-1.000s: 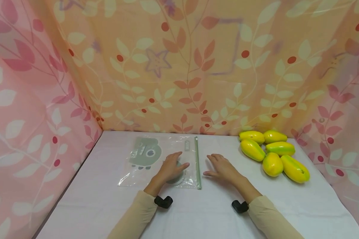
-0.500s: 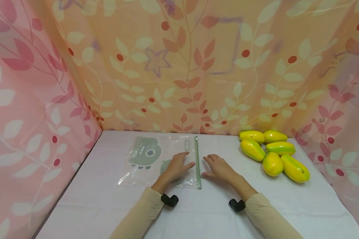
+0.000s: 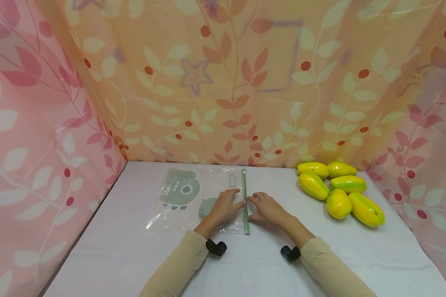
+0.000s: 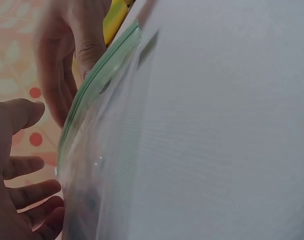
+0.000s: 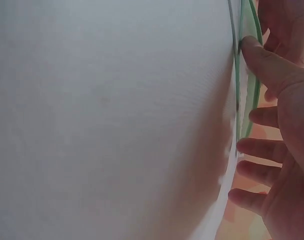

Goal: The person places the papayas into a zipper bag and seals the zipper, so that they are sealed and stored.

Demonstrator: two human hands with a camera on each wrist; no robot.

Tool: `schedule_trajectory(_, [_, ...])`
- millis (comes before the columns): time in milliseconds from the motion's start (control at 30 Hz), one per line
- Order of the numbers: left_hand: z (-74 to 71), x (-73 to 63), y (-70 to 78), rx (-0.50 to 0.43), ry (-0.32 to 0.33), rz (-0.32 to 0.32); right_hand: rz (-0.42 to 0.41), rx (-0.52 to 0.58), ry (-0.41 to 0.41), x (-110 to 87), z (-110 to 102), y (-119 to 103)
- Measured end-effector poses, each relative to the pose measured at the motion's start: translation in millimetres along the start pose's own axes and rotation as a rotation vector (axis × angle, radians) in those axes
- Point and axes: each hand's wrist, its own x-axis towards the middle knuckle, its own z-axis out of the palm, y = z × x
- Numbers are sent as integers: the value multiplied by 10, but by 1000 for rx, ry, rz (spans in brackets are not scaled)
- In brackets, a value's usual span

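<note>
A clear zip bag (image 3: 182,189) printed with grey-green cartoon figures lies flat on the white table, its green zip strip (image 3: 245,181) toward the right. My left hand (image 3: 223,208) is over the bag's right part, fingers spread and loosely bent, thumb near the strip. In the left wrist view the left fingers (image 4: 34,194) hold nothing. My right hand (image 3: 269,208) is just right of the strip, fingertips right at it. In the right wrist view the right thumb (image 5: 264,60) overlaps the green edge and the other fingers are spread beside it.
Several yellow-green papayas (image 3: 338,204) lie grouped at the table's back right. A patterned orange curtain (image 3: 223,82) stands behind the table, with pink cloth (image 3: 26,144) at the left side. Black wrist cameras (image 3: 216,247) sit on both wrists.
My left hand has moved right over the bag toward the zip strip. My right hand has moved slightly left up to the strip. Bag and papayas stay in place.
</note>
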Motion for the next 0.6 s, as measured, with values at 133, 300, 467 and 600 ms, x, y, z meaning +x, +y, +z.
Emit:
schedule_trajectory(133, [19,-9,9,18,3,3,-20,-20,-6,5,9,-6])
schedule_trajectory(300, [26,-17,31,53,-16,-7,-33,-37,-23,11,5,-4])
schedule_trajectory(467, [42,-14,39,92,-23,-10,-25,-38,-50,36,10,8])
schedule_trajectory(600, [56,-15,41,115,-23,3,-42,-33,-50,54,11,18])
